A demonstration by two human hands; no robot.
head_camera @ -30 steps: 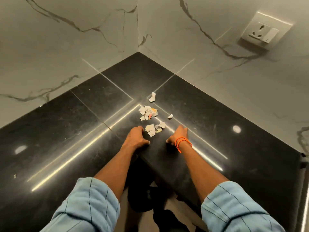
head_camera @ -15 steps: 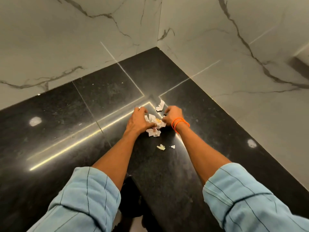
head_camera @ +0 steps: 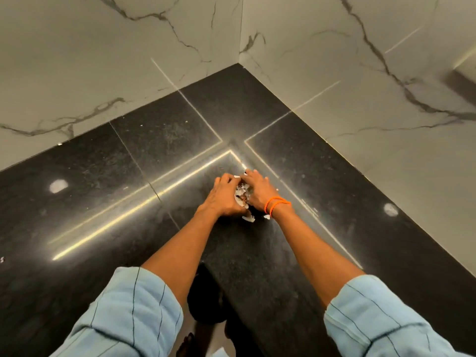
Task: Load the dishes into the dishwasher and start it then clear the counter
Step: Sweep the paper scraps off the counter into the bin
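A small heap of torn paper scraps (head_camera: 242, 195) lies on the black stone counter (head_camera: 257, 253) near its inner corner. My left hand (head_camera: 221, 199) and my right hand (head_camera: 258, 191) are cupped against the heap from either side, fingers curled round the scraps and fingertips nearly meeting at the far side. The right wrist wears orange thread bands. Two loose scraps (head_camera: 249, 219) lie just behind the hands, toward me. Most of the heap is hidden between the palms.
White marble-pattern walls (head_camera: 128, 60) close the counter at the back and right. The counter's front inner edge (head_camera: 206, 269) drops to a dark floor gap between my arms. Bright light reflections streak the stone.
Both hands closed in from the sides and swept the scattered scraps into one tight heap between the palms. The view tilted down and left, so the wall socket left the frame.
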